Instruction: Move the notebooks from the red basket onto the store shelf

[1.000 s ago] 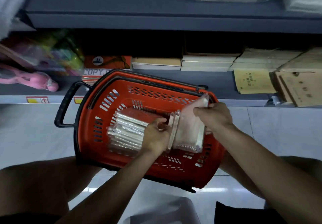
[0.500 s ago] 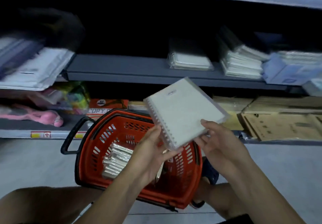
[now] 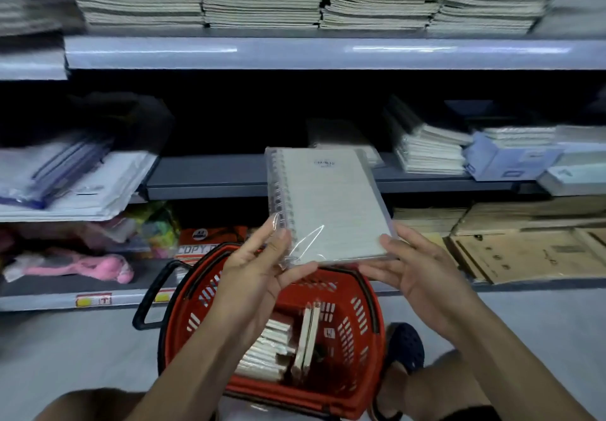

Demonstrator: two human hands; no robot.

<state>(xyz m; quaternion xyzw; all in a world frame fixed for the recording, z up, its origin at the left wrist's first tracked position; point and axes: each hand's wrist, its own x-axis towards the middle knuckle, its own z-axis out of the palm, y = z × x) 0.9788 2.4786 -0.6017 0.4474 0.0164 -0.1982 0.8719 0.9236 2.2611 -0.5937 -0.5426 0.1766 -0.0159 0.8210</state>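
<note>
A white spiral notebook (image 3: 328,204) in clear plastic wrap is held up in front of the middle shelf (image 3: 210,178). My left hand (image 3: 259,276) pinches its lower spiral corner between thumb and fingers. My right hand (image 3: 423,273) supports its lower right corner, thumb on top and fingers beneath. Below them on the floor sits the red basket (image 3: 367,348), holding several more wrapped notebooks (image 3: 269,351), some flat and some on edge.
The top shelf (image 3: 328,51) carries several stacks of exercise books. Plastic folders (image 3: 65,181) lie at the middle shelf's left, notebook stacks (image 3: 426,151) at its right. Brown envelopes (image 3: 531,253) and pink items (image 3: 82,268) fill the bottom shelf. My foot (image 3: 405,345) is beside the basket.
Both hands lifted the notebook out of the basket and raised it to the middle shelf, turning it square. The view tilted upward, bringing the top shelf into sight.
</note>
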